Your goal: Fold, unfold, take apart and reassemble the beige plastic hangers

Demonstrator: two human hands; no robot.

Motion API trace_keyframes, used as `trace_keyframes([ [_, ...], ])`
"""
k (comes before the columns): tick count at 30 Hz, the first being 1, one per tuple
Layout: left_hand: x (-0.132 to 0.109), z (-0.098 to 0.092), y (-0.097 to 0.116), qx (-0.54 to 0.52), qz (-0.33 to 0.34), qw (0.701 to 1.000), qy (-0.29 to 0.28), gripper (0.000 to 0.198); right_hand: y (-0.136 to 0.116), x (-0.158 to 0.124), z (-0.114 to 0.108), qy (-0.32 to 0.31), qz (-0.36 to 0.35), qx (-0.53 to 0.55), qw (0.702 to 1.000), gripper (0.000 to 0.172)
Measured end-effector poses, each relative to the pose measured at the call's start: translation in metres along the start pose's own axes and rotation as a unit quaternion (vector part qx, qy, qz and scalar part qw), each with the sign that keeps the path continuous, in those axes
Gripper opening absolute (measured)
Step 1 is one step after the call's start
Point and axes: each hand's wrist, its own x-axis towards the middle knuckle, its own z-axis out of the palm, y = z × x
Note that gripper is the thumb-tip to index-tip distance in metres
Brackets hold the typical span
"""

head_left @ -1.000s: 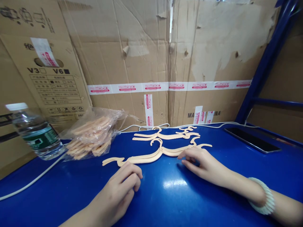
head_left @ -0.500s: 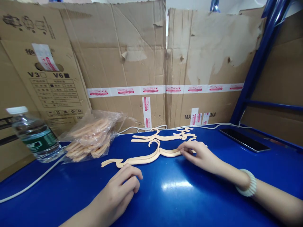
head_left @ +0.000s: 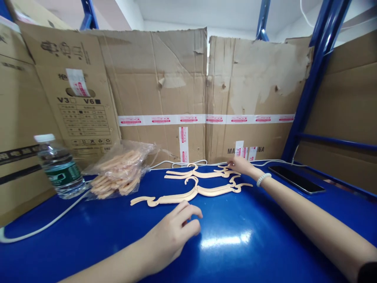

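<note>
A beige folding hanger [head_left: 176, 198] lies on the blue tabletop [head_left: 112, 239], hook pointing back, arms spread left and right. Behind it is another beige hanger [head_left: 206, 173], with small pieces around its right end. My left hand [head_left: 173, 232] hovers just in front of the nearer hanger, fingers bent and apart, nothing in it. Farther back, my right hand [head_left: 240, 164] reaches to the small beige pieces at the rear hanger's right end. Its fingertips are pressed together there; what they grip is too small to make out.
On the left are a clear bag of beige hangers [head_left: 118, 173] and a water bottle [head_left: 61, 171]. A black phone [head_left: 296, 179] lies at the right. White cable [head_left: 44, 223] runs along the left and back. Cardboard sheets [head_left: 159, 94] stand behind, beside a blue post [head_left: 309, 90].
My right hand has moved back from the nearer hanger's right end to the rear pieces. My left hand has shifted right, off the nearer hanger. The view has tilted up.
</note>
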Motion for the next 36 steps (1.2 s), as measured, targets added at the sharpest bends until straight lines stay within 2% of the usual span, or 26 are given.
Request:
trace_keyframes([
  [4,-0.002,0.011,-0.003,-0.035,-0.033,0.998,0.031,0.038,0.004,0.001,0.012,-0.005,0.009,0.001,1.0,0.024],
  [8,-0.004,0.013,-0.005,-0.067,-0.058,0.995,0.045,0.04,0.007,-0.002,0.017,0.005,0.029,0.01,1.0,0.023],
  [12,-0.004,0.01,-0.004,-0.06,-0.051,0.996,0.042,0.04,0.007,-0.006,0.015,0.023,0.041,0.03,0.998,0.023],
  [16,-0.007,0.009,-0.004,-0.053,-0.053,0.996,0.039,0.039,0.001,-0.011,0.004,0.068,0.042,0.07,0.994,0.02],
  [20,-0.007,0.009,-0.002,-0.066,-0.067,0.993,0.064,0.038,-0.019,-0.018,-0.008,0.102,0.005,0.154,0.983,0.012],
  [24,-0.004,0.007,-0.001,-0.137,-0.121,0.979,0.096,0.031,-0.063,-0.032,-0.01,0.089,-0.066,0.272,0.956,0.02],
  [26,-0.001,0.007,-0.001,-0.204,-0.198,0.952,0.111,0.023,-0.092,-0.044,-0.007,0.063,-0.107,0.33,0.936,0.023],
  [27,0.0,0.007,-0.001,-0.244,-0.249,0.929,0.121,0.017,-0.106,-0.051,-0.005,0.046,-0.127,0.356,0.924,0.023],
  [28,0.002,0.007,-0.002,-0.288,-0.301,0.899,0.135,0.015,-0.12,-0.06,-0.004,0.028,-0.147,0.379,0.913,0.022],
  [30,0.005,0.006,-0.003,-0.379,-0.386,0.825,0.165,0.021,-0.145,-0.079,-0.001,0.004,-0.177,0.416,0.892,0.021],
  [32,0.007,0.004,-0.004,-0.447,-0.428,0.763,0.184,0.029,-0.162,-0.097,-0.001,-0.025,-0.206,0.468,0.859,0.02],
  [34,0.007,0.003,-0.005,-0.474,-0.446,0.735,0.191,0.033,-0.17,-0.106,-0.002,-0.044,-0.228,0.492,0.839,0.02],
  [36,0.007,0.002,-0.006,-0.476,-0.457,0.726,0.194,0.037,-0.167,-0.104,-0.003,-0.022,-0.244,0.437,0.866,0.022],
])
